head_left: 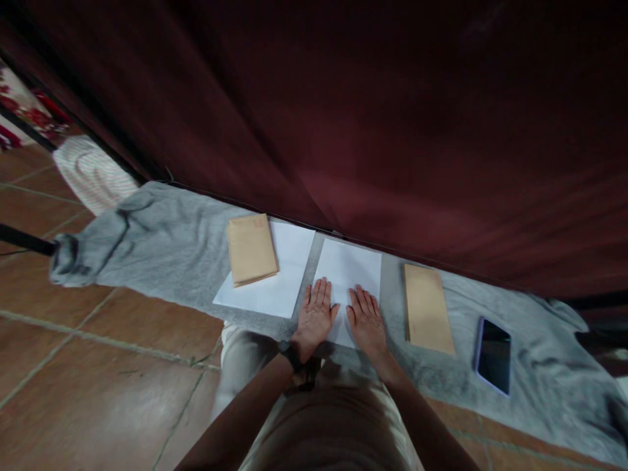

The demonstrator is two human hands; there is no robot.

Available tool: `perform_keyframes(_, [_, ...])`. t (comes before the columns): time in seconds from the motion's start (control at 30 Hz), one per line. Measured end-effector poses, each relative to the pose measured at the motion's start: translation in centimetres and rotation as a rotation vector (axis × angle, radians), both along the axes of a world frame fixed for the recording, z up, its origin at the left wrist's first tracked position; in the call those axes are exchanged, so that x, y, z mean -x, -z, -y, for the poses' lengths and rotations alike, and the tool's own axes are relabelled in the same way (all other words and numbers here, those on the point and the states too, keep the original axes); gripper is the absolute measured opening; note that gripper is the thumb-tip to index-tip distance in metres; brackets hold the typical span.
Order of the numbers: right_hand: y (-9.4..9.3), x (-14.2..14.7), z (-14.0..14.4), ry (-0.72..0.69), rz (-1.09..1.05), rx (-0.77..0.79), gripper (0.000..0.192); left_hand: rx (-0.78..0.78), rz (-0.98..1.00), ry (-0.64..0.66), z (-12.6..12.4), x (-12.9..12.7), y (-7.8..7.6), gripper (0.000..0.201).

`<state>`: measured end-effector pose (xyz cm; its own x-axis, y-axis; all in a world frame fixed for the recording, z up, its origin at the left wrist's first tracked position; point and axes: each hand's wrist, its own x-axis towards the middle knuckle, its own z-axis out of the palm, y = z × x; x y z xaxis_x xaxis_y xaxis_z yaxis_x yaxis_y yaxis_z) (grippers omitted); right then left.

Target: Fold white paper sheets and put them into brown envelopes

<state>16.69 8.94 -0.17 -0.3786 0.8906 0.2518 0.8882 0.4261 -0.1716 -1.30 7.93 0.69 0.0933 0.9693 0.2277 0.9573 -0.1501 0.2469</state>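
White sheet of paper [347, 268], thin and limp: left hand [314, 318] and right hand [367, 322] press flat, fingers spread; lift by an edge.

White paper [350, 268], grey cloth [167, 242]

View: single head camera, no second view to overlap.
Position: above and behind the flat left hand [315, 318] and right hand [366, 322].
Facing: forward, steeply down.
Nearness: close, forearms fill bottom edge.
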Motion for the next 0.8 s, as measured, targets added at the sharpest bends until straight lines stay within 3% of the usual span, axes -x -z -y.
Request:
perform_keyframes(0.1, [0.1,0.0,0.0,0.004,-0.003,-0.005,0.053,0.001,0.019,-0.003,0.3,1.2,-0.8,0.056])
perform_keyframes(0.2, [0.1,0.0,0.0,0.003,0.009,-0.002,0.053,-0.06,0.083,-0.078,-0.3,4.6,-2.2,0.051])
perform_keyframes(0.27, [0.2,0.0,0.0,0.007,0.011,-0.004,0.053,-0.12,0.137,-0.264,-1.1,8.3,-3.2,0.057])
perform_keyframes(0.4, [0.3,0.1,0.0,0.014,0.003,-0.004,0.052,-0.075,0.231,-0.813,-2.7,16.8,-4.6,0.072])
perform_keyframes(0.43, [0.3,0.1,0.0,0.016,0.001,-0.004,0.052,-0.019,0.248,-0.899,-3.0,18.5,-4.7,0.075])
perform_keyframes(0.5, [0.3,0.1,0.0,0.019,-0.001,-0.008,0.051,0.095,0.258,-0.93,-3.5,20.7,-5.0,0.076])
perform_keyframes(0.6, [0.4,0.1,-0.1,0.02,0.006,-0.023,0.051,0.2,0.273,-0.964,-4.2,21.8,-5.2,0.073])
perform_keyframes(0.8, [0.4,0.1,-0.1,0.007,0.033,-0.063,0.051,0.271,0.349,-1.026,-6.8,22.2,-5.7,0.08])
